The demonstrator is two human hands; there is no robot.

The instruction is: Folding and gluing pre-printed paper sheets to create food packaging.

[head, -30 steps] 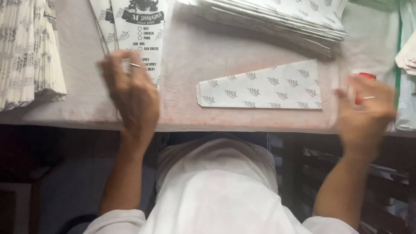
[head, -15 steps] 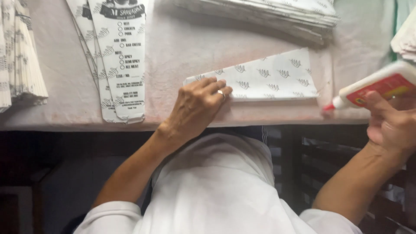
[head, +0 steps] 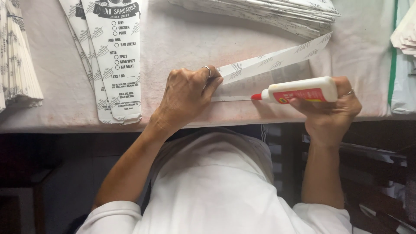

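— White paper, that's what's under the left hand (head: 187, 96)?

— Yes. A long, tapered sheet (head: 277, 58) with a grey leaf print lies on the table (head: 182, 39), which is covered in a pale, pinkish cloth. The left hand rests on the sheet's narrow end, fingers pressed flat and close together, a ring on one of them. The upper flap is folded up and runs away to the right, towards the far stack.

— And the right hand?

— The right hand (head: 329, 110) is wrapped around a glue bottle (head: 299, 90), white with a red label and a red tip. The grip is closed on the bottle's body, thumb below, fingers behind. The bottle lies nearly level, tip pointing left, at or just above the sheet's lower edge, a little way from the left fingertips. I cannot tell whether the tip touches the paper.

— What else is on the table?

— A pile of printed sleeves (head: 113, 65) to the left, fanned slightly, with tick boxes down the front. A stack of folded sheets (head: 268, 13) along the far edge, and another bundle (head: 19, 65) at the far left. At the right edge, more pale paper (head: 405, 34) beside a green strip (head: 393, 52).

— The person?

— White shirt, seen from above, sitting close to the table's near edge.
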